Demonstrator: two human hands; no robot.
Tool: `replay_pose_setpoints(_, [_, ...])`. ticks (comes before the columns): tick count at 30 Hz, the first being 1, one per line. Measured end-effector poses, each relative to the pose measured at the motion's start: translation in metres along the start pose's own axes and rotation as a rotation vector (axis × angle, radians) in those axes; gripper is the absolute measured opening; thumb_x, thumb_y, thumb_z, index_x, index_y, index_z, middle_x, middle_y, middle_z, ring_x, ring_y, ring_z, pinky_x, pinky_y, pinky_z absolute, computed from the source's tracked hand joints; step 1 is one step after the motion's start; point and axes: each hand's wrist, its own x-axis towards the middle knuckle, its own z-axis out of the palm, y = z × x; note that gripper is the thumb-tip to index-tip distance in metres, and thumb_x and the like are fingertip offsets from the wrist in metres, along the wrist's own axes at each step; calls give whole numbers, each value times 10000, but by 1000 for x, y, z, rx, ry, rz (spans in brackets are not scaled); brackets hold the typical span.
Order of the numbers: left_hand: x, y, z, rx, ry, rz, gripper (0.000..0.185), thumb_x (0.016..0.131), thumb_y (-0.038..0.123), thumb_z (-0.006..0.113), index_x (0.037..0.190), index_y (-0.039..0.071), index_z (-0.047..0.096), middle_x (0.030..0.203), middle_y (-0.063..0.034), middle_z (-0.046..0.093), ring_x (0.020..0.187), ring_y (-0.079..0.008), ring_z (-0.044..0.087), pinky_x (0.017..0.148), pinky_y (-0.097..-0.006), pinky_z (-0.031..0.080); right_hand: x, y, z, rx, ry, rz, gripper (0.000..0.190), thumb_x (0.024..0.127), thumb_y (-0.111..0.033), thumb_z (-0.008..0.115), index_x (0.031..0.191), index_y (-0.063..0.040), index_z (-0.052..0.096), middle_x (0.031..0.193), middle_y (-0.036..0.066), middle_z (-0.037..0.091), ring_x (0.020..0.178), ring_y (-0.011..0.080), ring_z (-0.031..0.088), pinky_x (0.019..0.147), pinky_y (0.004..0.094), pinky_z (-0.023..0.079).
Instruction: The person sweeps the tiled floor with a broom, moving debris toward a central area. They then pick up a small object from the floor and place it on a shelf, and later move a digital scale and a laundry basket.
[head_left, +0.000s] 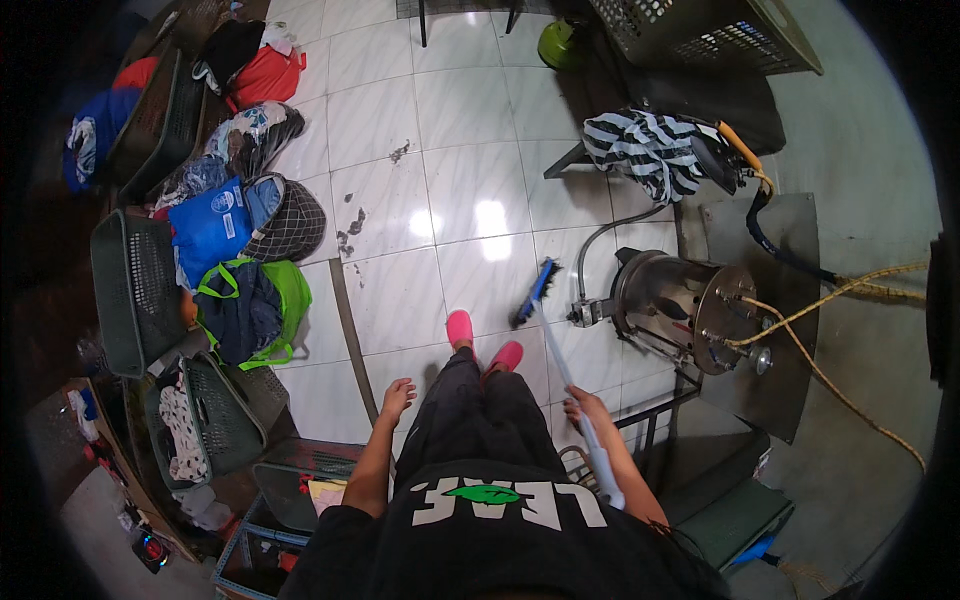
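In my right hand (587, 411) is the pale grey handle of a long-handled broom (556, 346). Its blue head (536, 291) with dark bristles rests on or just over the white tiled floor (480, 180), ahead and to the right of my pink shoes. The handle's thick grey end reaches back beside my shirt. My left hand (398, 396) hangs at my left side over the tiles, holding nothing, its fingers loosely apart. Dark patches of dirt (351, 232) mark the floor ahead on the left.
On the left stand plastic laundry baskets (139, 292), a green bag of clothes (255, 311), a blue bag (212, 225) and a checked bag (289, 219). To the right are a steel boiler (675, 307) with hoses, a striped cloth (645, 154) and a green gas cylinder (561, 43).
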Motion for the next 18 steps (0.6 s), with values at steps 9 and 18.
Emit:
replay_pose_setpoints(9, [-12, 3, -17, -72, 69, 10, 279, 835, 182, 406, 1098, 107, 465, 971, -30, 560, 825, -148, 550, 693, -303, 415, 75, -65, 179, -59, -356, -94, 167, 855, -229, 475, 803, -77, 427, 582, 13, 437, 374, 61, 344, 311, 193, 288])
replay_pose_setpoints(18, [-3, 13, -10, -91, 82, -9, 292, 831, 193, 418, 1107, 106, 456, 978, -33, 556, 841, -158, 546, 726, -331, 411, -72, -89, 99, -290, -191, -295, 136, 833, -209, 502, 862, -78, 481, 576, 9, 435, 361, 70, 353, 311, 195, 279])
